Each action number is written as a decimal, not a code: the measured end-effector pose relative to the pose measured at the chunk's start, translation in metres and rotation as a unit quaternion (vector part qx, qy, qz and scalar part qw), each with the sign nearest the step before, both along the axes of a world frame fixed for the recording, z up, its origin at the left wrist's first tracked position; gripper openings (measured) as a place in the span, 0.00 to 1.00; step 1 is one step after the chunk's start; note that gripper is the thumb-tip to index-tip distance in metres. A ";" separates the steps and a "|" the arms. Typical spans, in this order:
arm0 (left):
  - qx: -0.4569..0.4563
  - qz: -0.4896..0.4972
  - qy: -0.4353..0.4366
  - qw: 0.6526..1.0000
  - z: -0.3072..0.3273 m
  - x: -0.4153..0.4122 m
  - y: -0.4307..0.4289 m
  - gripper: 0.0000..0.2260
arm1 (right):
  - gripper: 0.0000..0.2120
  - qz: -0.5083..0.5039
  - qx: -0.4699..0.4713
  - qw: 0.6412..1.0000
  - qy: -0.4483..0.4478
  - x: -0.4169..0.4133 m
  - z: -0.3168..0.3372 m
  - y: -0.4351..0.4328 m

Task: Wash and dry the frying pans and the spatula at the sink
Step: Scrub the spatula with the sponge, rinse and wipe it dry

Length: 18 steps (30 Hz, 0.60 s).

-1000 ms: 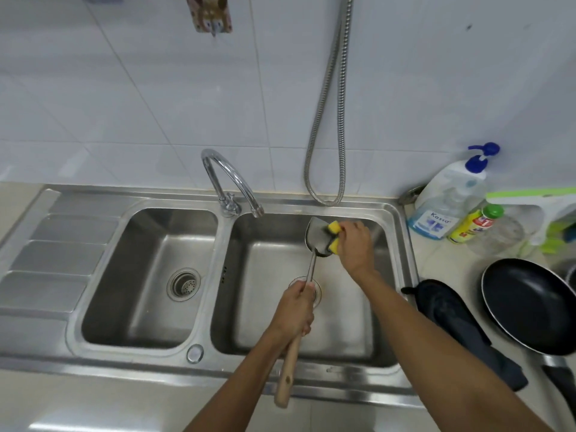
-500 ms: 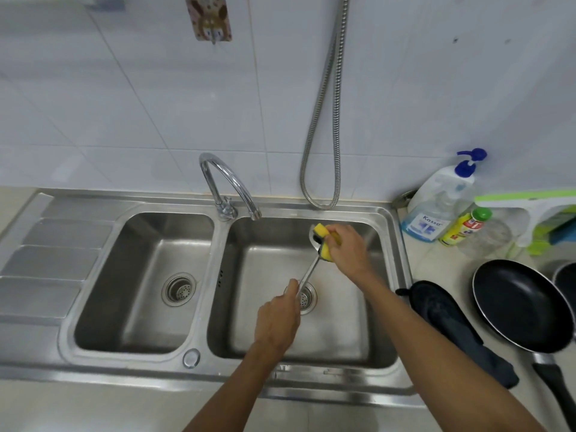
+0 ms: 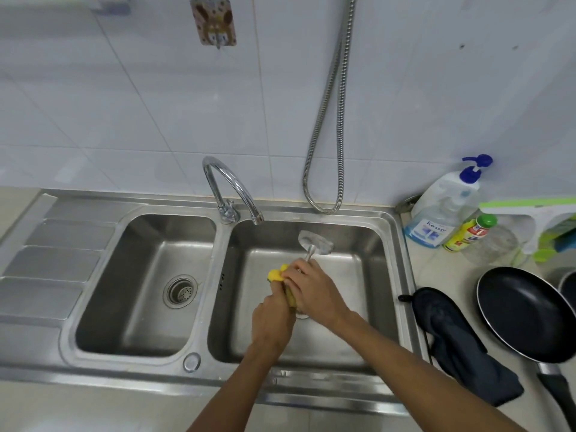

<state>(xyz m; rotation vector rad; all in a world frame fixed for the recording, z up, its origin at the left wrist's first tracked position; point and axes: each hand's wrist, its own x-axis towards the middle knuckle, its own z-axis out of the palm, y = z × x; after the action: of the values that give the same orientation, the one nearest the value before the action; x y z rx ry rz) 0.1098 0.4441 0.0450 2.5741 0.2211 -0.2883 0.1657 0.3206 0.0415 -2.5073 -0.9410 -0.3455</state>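
Note:
Over the right basin of the steel sink [image 3: 396, 263], my left hand [image 3: 271, 319] grips the handle of the metal spatula [image 3: 314, 241]; its blade points away toward the back wall. My right hand [image 3: 314, 288] holds a yellow sponge [image 3: 276, 275] wrapped around the spatula's shaft, right above my left hand. Most of the handle is hidden by both hands. A black frying pan [image 3: 523, 313] lies on the counter at the right, and the rim of a second pan [image 3: 568, 283] shows at the frame edge.
A curved tap [image 3: 230, 185] stands between the two basins, no water running. A metal hose [image 3: 330, 126] hangs on the tiled wall. A dark cloth [image 3: 455, 341] lies beside the sink; soap bottles [image 3: 445, 207] and a green-white squeegee [image 3: 536, 213] stand behind the pan.
My right hand has slid the sponge from the spatula's blade down the shaft to my left hand. The blade is now bare and lies flatter.

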 end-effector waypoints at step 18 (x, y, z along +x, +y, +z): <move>0.006 -0.052 -0.075 0.996 0.006 -0.008 0.007 0.13 | 0.09 -0.328 0.126 0.911 0.216 0.078 0.005 -0.084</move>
<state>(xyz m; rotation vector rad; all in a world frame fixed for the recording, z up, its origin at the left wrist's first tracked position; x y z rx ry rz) 0.1017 0.4507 0.0507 2.6084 0.0342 -0.1317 0.2440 0.2364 0.0466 -2.4296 0.1317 -0.0865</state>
